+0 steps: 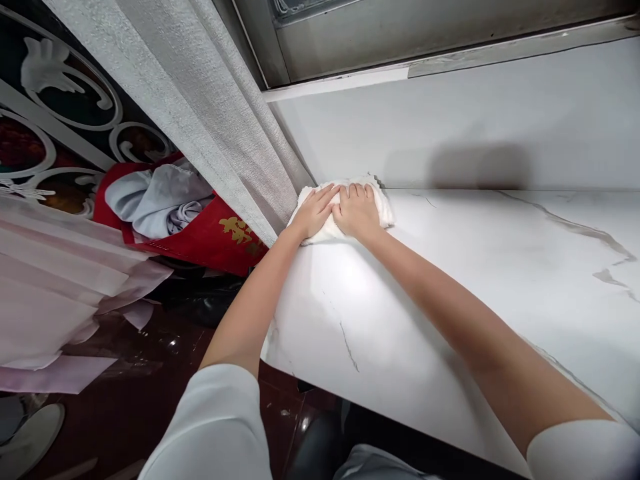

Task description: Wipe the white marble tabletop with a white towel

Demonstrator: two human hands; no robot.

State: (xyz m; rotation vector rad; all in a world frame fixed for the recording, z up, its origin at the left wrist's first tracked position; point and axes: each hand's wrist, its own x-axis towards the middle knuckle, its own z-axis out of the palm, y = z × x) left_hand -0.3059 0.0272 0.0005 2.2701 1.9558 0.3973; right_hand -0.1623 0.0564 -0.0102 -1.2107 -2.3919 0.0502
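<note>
1. The cloth [329, 231] lies on the counter [475, 230], in the back-left corner, where the back edge meets the wall [350, 137] and the left edge runs beside the curtain [235, 113].
2. The left hand [315, 212] rests on the cloth's left part, its fingers laid out flat and pointing toward the back edge.
3. The right hand [358, 210] rests just beside it on the right part, fingers extended over the top; neither hand looks wrapped around the cloth.
4. The cloth is probably light, soft and limp, with a thick, fluffy pile. It should squash and crease easily, and nothing about it seems fragile.
5. It looks folded or bunched, though with both hands covering its middle I can't be certain which; nor can I tell whether it is damp.
6. Flat palms on top seem a sound hold, spreading pressure across it. For lifting, the loose right end or the fold facing the counter's front edge would likely pinch up well.
</note>
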